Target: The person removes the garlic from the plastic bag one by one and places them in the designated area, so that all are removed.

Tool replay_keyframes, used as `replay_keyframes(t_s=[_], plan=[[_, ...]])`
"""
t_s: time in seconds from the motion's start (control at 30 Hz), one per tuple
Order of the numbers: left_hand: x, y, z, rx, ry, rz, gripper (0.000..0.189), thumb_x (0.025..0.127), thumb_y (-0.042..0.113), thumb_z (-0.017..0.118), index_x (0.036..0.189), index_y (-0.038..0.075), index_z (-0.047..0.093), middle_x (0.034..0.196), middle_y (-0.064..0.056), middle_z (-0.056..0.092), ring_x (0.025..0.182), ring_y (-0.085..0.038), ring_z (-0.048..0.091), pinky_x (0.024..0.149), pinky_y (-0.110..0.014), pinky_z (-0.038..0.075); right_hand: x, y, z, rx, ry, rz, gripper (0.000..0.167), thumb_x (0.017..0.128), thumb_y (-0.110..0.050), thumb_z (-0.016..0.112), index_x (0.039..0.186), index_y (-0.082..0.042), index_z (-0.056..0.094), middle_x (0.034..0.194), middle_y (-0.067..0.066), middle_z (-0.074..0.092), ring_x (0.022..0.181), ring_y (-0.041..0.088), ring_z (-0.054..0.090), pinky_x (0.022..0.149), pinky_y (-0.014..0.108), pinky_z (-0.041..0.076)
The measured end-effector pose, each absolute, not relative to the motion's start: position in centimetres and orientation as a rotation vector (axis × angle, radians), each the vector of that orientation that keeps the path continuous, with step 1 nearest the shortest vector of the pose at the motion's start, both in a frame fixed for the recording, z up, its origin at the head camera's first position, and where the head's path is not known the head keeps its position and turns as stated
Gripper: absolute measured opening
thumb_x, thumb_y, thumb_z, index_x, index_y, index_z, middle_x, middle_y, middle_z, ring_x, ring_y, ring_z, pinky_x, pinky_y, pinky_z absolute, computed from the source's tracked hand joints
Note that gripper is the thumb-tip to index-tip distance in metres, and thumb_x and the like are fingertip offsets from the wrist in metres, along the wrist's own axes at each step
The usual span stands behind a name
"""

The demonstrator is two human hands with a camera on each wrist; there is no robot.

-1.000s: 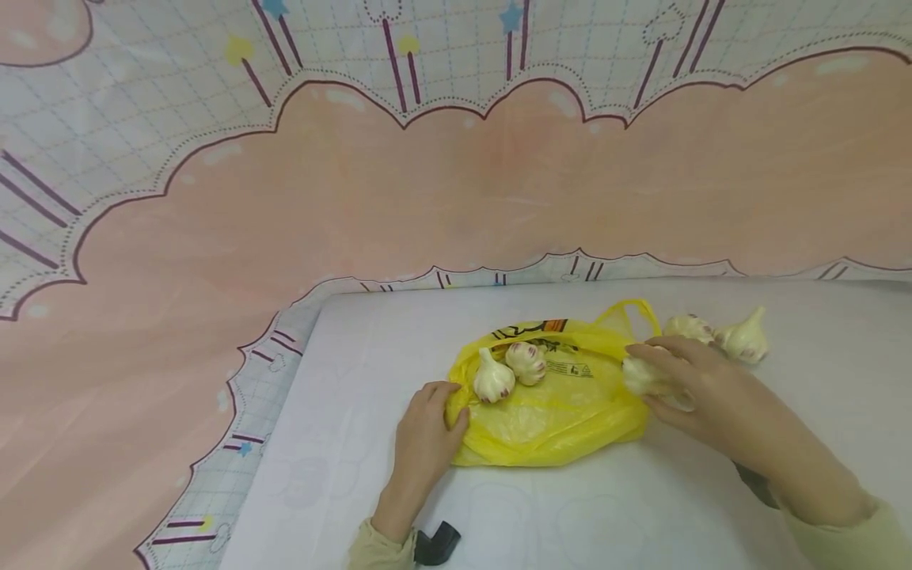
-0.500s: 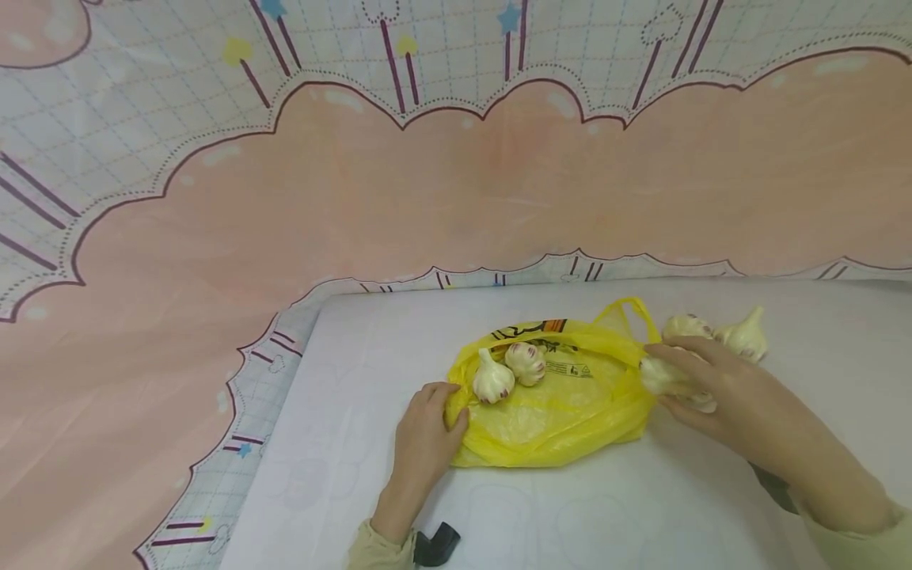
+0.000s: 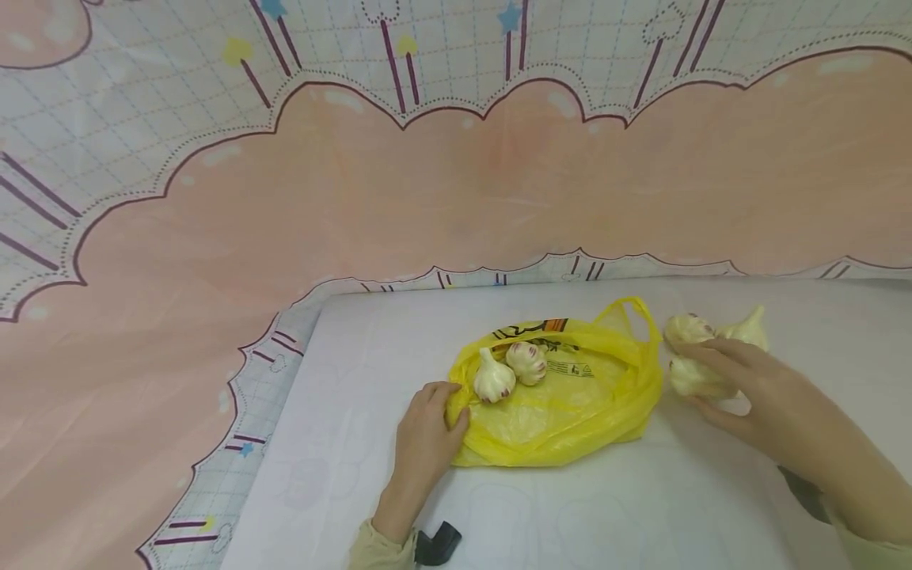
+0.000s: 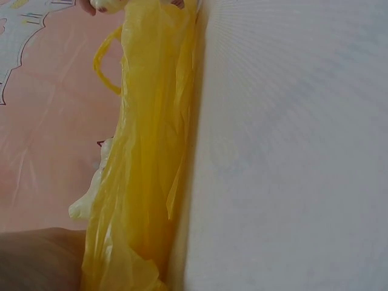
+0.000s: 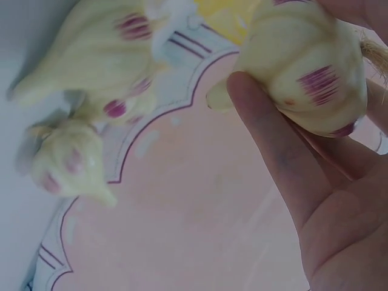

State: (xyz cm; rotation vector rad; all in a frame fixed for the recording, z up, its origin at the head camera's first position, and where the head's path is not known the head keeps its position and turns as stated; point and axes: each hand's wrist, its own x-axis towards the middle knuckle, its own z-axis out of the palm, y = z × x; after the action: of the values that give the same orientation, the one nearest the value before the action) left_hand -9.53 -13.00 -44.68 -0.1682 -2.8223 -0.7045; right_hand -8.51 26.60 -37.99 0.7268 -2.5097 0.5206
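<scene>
A yellow plastic bag [image 3: 556, 443] lies on its side with its mouth towards me. Two garlic bulbs, one with an upright stem [image 3: 493, 378] and another beside it [image 3: 526, 362], rest inside the mouth at the left. My left hand [image 3: 427, 431] grips the bag's left rim between thumb and fingers; little of it shows in the left wrist view. To the right of the bag, my right hand [image 3: 755, 388] holds a third garlic bulb [image 5: 309, 73] with purple streaks, clear of the rim. The hand partly covers that bulb in the head view.
Behind the right hand more garlic bulbs lie on the white table [image 3: 342, 380], one near the bag's handle [image 3: 688, 326] and one with its stem raised [image 3: 748, 326]. A patterned curtain [image 3: 456, 198] hangs along the table's back and left.
My right hand has moved right with the garlic bulb, away from the bag's right rim, which has spread slightly rightward. The left hand and the two bulbs in the bag have stayed put.
</scene>
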Motion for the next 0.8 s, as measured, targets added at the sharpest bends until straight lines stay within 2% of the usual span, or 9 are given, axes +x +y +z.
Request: replay_keyframes(t_s=[0.17,0.33,0.4,0.47,0.5,0.57,0.67,0.73,0.8], plan=[[-9.5,-13.0,-44.8,-0.162,-2.821,-0.703,0.032,0.087,0.023,0.074,0.116,0.009,0.070,0.117,-0.008,0.066,0.111,-0.028,0.062,0.092,-0.044,0.054,-8.2,27.8,-38.4,0.672,-2.554,0.521,0.076,0.088,-0.075,0.039,0.129,-0.015,0.063,0.123,0.020,0.062,0.106,0.045,0.060,0.082,0.062,0.048],[-9.5,-13.0,-44.9,-0.156,-2.827,-0.709,0.032,0.087,0.024,0.074,0.116,0.009,0.070,0.118,-0.008,0.066,0.111,-0.027,0.062,0.092,-0.044,0.054,-8.1,28.6,-38.5,0.681,-2.548,0.480,0.080,0.088,-0.076,0.039,0.129,-0.011,0.063,0.119,0.024,0.062,0.098,0.047,0.063,0.072,0.064,0.052],[-9.5,-13.0,-44.9,-0.155,-2.827,-0.711,0.032,0.087,0.023,0.074,0.116,0.009,0.070,0.118,-0.008,0.066,0.111,-0.027,0.063,0.092,-0.044,0.054,-8.0,29.0,-38.5,0.689,-2.545,0.466,0.077,0.088,-0.074,0.043,0.129,-0.011,0.062,0.118,0.025,0.063,0.095,0.047,0.064,0.070,0.062,0.053],[-9.6,-13.0,-45.0,-0.153,-2.825,-0.708,0.032,0.087,0.023,0.074,0.116,0.009,0.070,0.118,-0.008,0.066,0.110,-0.027,0.063,0.092,-0.044,0.054,-7.9,29.2,-38.5,0.680,-2.560,0.458,0.070,0.087,-0.066,0.059,0.131,-0.012,0.062,0.117,0.025,0.063,0.094,0.046,0.064,0.069,0.062,0.053],[-9.6,-13.0,-44.9,-0.151,-2.824,-0.707,0.032,0.087,0.023,0.074,0.115,0.009,0.070,0.117,-0.008,0.066,0.110,-0.027,0.063,0.092,-0.044,0.054,-7.9,29.4,-38.5,0.676,-2.565,0.448,0.069,0.087,-0.065,0.061,0.131,-0.012,0.062,0.116,0.025,0.063,0.093,0.046,0.064,0.068,0.061,0.054],[-9.6,-13.0,-44.9,-0.149,-2.825,-0.710,0.032,0.087,0.023,0.074,0.116,0.009,0.070,0.118,-0.008,0.066,0.111,-0.027,0.063,0.092,-0.044,0.054,-7.8,29.7,-38.6,0.650,-2.596,0.434,0.066,0.081,-0.051,0.077,0.131,-0.012,0.061,0.116,0.026,0.062,0.092,0.046,0.064,0.068,0.062,0.054],[-9.5,-13.0,-44.9,-0.145,-2.832,-0.725,0.032,0.088,0.024,0.073,0.117,0.009,0.070,0.119,-0.007,0.066,0.111,-0.027,0.062,0.093,-0.044,0.054,-7.6,30.2,-38.9,0.588,-2.655,0.391,0.069,0.072,-0.036,0.088,0.130,-0.010,0.060,0.114,0.027,0.062,0.090,0.047,0.063,0.068,0.061,0.054],[-9.5,-13.0,-44.9,-0.145,-2.835,-0.734,0.032,0.088,0.024,0.073,0.117,0.009,0.069,0.119,-0.007,0.066,0.112,-0.028,0.062,0.093,-0.044,0.053,-7.6,30.6,-39.1,0.570,-2.666,0.376,0.070,0.071,-0.040,0.087,0.128,-0.009,0.061,0.112,0.027,0.062,0.087,0.047,0.064,0.066,0.059,0.055],[-9.5,-13.0,-44.9,-0.145,-2.835,-0.736,0.032,0.088,0.024,0.073,0.117,0.009,0.069,0.119,-0.007,0.066,0.112,-0.028,0.062,0.092,-0.044,0.054,-7.7,31.0,-39.3,0.581,-2.645,0.377,0.072,0.079,-0.060,0.074,0.126,-0.007,0.061,0.109,0.026,0.063,0.082,0.045,0.065,0.063,0.056,0.056]])
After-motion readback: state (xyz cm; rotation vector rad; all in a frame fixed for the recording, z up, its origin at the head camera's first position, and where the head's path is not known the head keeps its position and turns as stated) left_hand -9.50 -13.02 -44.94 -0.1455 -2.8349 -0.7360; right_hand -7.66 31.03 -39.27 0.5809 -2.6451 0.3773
